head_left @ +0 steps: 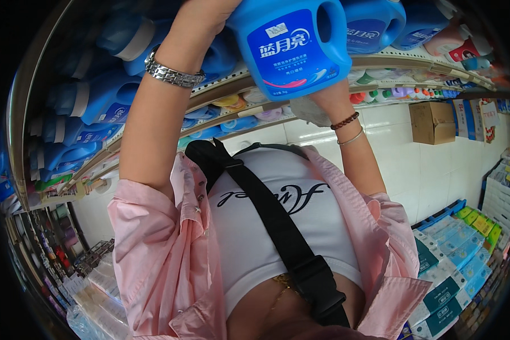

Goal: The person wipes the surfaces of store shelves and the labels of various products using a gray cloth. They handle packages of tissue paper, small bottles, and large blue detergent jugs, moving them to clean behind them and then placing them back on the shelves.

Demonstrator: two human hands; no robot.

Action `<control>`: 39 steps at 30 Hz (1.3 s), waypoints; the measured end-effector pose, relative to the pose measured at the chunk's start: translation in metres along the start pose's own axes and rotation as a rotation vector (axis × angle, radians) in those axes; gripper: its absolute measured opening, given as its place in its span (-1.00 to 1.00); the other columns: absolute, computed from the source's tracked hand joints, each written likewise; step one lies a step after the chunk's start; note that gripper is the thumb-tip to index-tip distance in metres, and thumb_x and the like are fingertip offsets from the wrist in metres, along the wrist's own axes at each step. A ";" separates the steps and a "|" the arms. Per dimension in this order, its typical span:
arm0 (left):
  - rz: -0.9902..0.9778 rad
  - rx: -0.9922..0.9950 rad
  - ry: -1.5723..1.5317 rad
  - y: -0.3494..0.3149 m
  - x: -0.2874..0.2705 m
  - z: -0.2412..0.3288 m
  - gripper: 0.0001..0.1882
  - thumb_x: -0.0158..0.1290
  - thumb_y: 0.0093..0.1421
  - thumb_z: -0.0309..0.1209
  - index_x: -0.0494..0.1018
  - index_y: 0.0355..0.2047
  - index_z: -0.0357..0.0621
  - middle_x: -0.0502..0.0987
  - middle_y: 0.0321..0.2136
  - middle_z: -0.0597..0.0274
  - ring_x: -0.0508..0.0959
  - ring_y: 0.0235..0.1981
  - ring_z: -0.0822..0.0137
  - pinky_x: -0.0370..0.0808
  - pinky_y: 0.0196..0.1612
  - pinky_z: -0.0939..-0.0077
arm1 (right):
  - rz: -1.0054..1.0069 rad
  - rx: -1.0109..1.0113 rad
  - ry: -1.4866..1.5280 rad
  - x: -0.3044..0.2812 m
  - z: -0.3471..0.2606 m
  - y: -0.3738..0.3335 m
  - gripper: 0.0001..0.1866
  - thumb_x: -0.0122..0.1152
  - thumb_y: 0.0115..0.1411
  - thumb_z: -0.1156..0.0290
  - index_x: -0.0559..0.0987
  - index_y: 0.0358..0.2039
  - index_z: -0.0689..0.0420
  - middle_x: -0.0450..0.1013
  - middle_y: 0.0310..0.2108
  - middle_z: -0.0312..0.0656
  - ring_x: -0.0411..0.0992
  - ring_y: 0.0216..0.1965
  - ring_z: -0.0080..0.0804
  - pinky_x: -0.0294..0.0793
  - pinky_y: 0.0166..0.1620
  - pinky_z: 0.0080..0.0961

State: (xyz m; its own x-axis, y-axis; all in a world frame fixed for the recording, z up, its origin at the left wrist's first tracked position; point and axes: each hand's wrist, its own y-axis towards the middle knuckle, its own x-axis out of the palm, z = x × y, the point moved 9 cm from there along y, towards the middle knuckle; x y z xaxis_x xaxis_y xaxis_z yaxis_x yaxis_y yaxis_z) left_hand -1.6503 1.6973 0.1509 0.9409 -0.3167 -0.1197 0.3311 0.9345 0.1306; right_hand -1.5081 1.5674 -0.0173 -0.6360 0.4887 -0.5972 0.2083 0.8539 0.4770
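Note:
A blue laundry detergent bottle (286, 85) with a darker label and a looped handle is held up, slightly tilted, in front of the shelf. My left hand (224, 7) grips it near its upper left side; the picture's top edge cuts off the fingers and the bottle's cap. Against the bottle's underside and back rests my right hand (333, 97), closed on a grey cloth (310, 111) that hangs below the bottle. Most of the right fingers are hidden behind the bottle.
More blue detergent bottles (368, 25) stand on the shelf (396, 63) beside and behind mine, several at the left. Lower shelves carry coloured bottles. A cardboard box (432, 122) sits on the white tiled floor (388, 136). Stacked tissue packs (445, 294) are at the lower right.

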 end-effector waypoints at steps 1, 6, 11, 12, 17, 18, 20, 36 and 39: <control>0.004 0.014 -0.008 0.000 -0.002 0.000 -0.55 0.24 0.01 -0.14 0.54 -0.43 -0.42 0.59 -0.43 0.11 0.56 -0.41 0.39 0.45 -0.32 0.58 | -0.004 0.009 -0.007 0.001 0.002 -0.001 -0.68 0.35 -0.13 0.23 0.57 -0.33 0.03 0.53 -0.34 -0.14 0.50 -0.35 -0.13 0.52 -0.31 -0.32; -0.011 0.050 -0.039 0.001 0.000 -0.005 -0.53 0.23 0.02 -0.12 0.54 -0.43 -0.42 0.60 -0.42 0.09 0.57 -0.41 0.37 0.45 -0.33 0.57 | -0.012 0.037 -0.042 0.001 0.005 -0.003 -0.69 0.34 -0.14 0.23 0.57 -0.34 0.02 0.53 -0.36 -0.14 0.50 -0.35 -0.12 0.52 -0.33 -0.31; 0.035 0.016 0.054 -0.008 -0.007 0.004 -0.49 0.23 0.01 -0.08 0.53 -0.42 -0.43 0.59 -0.42 0.07 0.57 -0.41 0.35 0.45 -0.32 0.58 | -0.008 -0.029 -0.062 0.000 -0.009 0.001 -0.73 0.31 -0.11 0.25 0.57 -0.36 0.02 0.53 -0.38 -0.14 0.50 -0.37 -0.12 0.52 -0.36 -0.30; 0.032 0.018 0.058 -0.007 -0.006 0.004 -0.48 0.23 0.01 -0.07 0.53 -0.42 -0.43 0.59 -0.41 0.06 0.57 -0.41 0.34 0.45 -0.32 0.58 | -0.007 -0.035 -0.071 -0.001 -0.010 0.001 -0.74 0.30 -0.10 0.26 0.58 -0.36 0.02 0.53 -0.39 -0.14 0.50 -0.38 -0.12 0.52 -0.36 -0.30; 0.033 0.038 0.053 -0.006 -0.006 0.001 -0.44 0.23 0.00 -0.06 0.50 -0.37 -0.47 0.58 -0.39 0.02 0.57 -0.40 0.30 0.46 -0.31 0.57 | -0.095 0.046 -0.055 0.003 -0.006 0.000 -0.65 0.36 -0.09 0.37 0.54 -0.24 0.14 0.52 -0.26 -0.09 0.50 -0.24 -0.21 0.49 -0.23 -0.38; 0.007 0.050 0.049 -0.003 -0.001 -0.001 -0.44 0.23 0.00 -0.06 0.49 -0.36 -0.47 0.58 -0.39 0.02 0.57 -0.40 0.30 0.46 -0.31 0.57 | -0.092 0.057 -0.061 0.003 -0.001 -0.001 -0.65 0.36 -0.09 0.37 0.54 -0.24 0.14 0.51 -0.26 -0.09 0.50 -0.24 -0.20 0.49 -0.23 -0.38; 0.016 0.039 0.070 -0.003 0.002 0.001 -0.43 0.23 0.00 -0.06 0.49 -0.37 -0.48 0.58 -0.40 0.03 0.57 -0.40 0.30 0.46 -0.31 0.56 | -0.096 0.056 -0.084 0.002 0.002 -0.003 -0.65 0.36 -0.09 0.37 0.54 -0.24 0.14 0.52 -0.26 -0.10 0.50 -0.23 -0.20 0.49 -0.23 -0.38; 0.070 0.479 0.495 -0.021 -0.024 0.045 -0.37 0.23 0.00 -0.09 0.40 -0.03 -0.27 0.49 -0.15 0.06 0.48 -0.12 0.26 0.40 -0.07 0.47 | -0.031 0.020 -0.121 -0.011 -0.016 -0.001 -0.39 0.41 -0.21 0.33 0.41 -0.09 0.13 0.32 -0.09 -0.14 0.44 -0.23 -0.12 0.50 -0.22 -0.31; 0.166 0.592 0.549 -0.023 -0.017 0.036 -0.36 0.24 -0.06 -0.01 0.45 -0.09 -0.22 0.54 -0.18 0.06 0.52 -0.11 0.19 0.40 -0.02 0.41 | -0.006 0.010 -0.082 -0.012 -0.013 -0.004 -0.39 0.41 -0.21 0.35 0.41 -0.08 0.12 0.31 -0.09 -0.17 0.44 -0.21 -0.15 0.50 -0.21 -0.32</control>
State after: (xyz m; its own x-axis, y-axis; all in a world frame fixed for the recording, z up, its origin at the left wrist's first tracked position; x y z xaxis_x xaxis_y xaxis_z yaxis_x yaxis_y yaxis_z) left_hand -1.6711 1.6750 0.1851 0.8634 0.0855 -0.4972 0.3178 0.6733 0.6676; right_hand -1.5113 1.5559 -0.0034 -0.5741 0.4959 -0.6515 0.2118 0.8586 0.4669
